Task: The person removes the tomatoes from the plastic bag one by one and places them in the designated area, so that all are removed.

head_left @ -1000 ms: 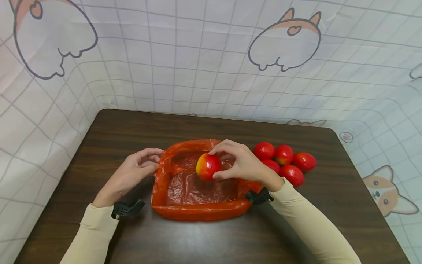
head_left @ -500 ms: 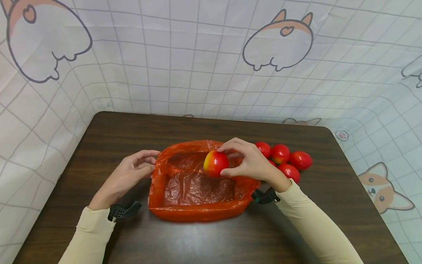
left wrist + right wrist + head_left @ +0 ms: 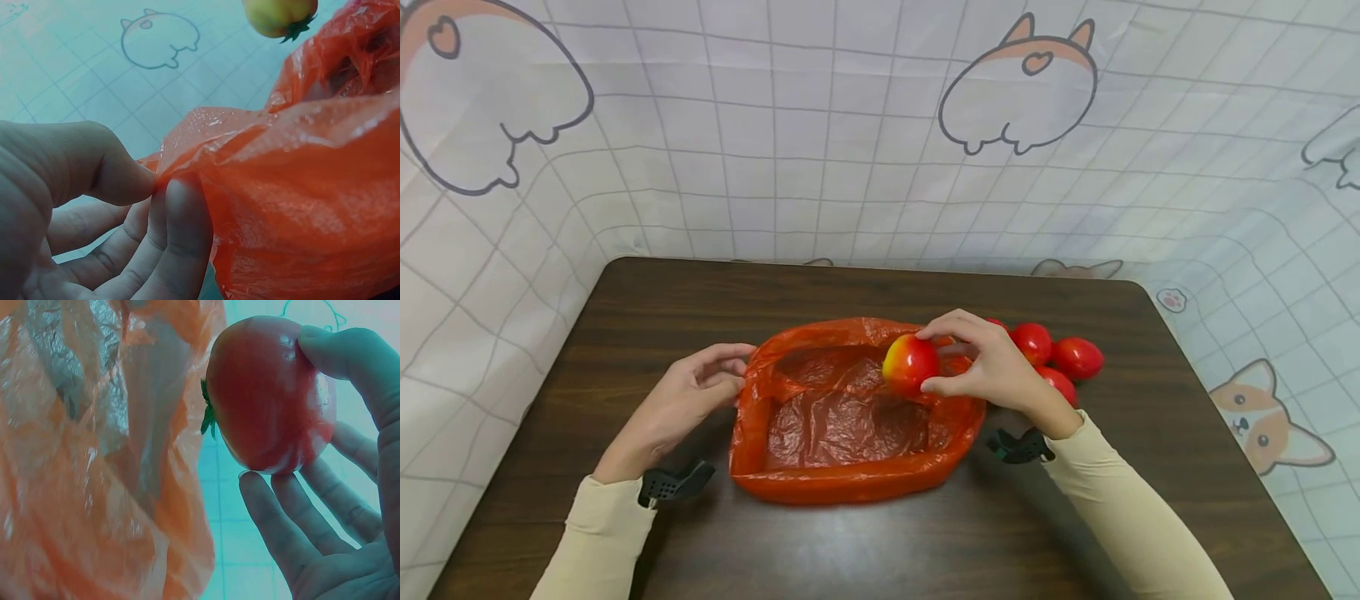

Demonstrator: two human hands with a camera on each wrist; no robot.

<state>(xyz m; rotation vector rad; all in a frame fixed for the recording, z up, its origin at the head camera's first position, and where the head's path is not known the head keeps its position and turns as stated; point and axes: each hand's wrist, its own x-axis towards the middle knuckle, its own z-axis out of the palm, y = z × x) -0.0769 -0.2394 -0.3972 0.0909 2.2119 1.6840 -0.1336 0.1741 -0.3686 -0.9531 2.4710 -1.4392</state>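
A red plastic bag stands with its mouth wide on the table, its crinkled inside showing. My left hand pinches the bag's left rim between thumb and fingers, seen up close in the left wrist view, where the film bunches at the fingertips. Over the bag's right side, my right hand grips a red tomato with a yellow patch. Green sepals show on this tomato in the right wrist view, with the thumb on one side and several fingertips on the other.
Several red tomatoes lie in a group on the dark wooden table, right of the bag and partly hidden by the right hand. A white grid-patterned curtain with corgi drawings surrounds the table's back and sides.
My right hand has carried the tomato rightward, from above the bag's middle to its right side. My left hand keeps its place at the bag's left rim. The head view has shifted slightly.
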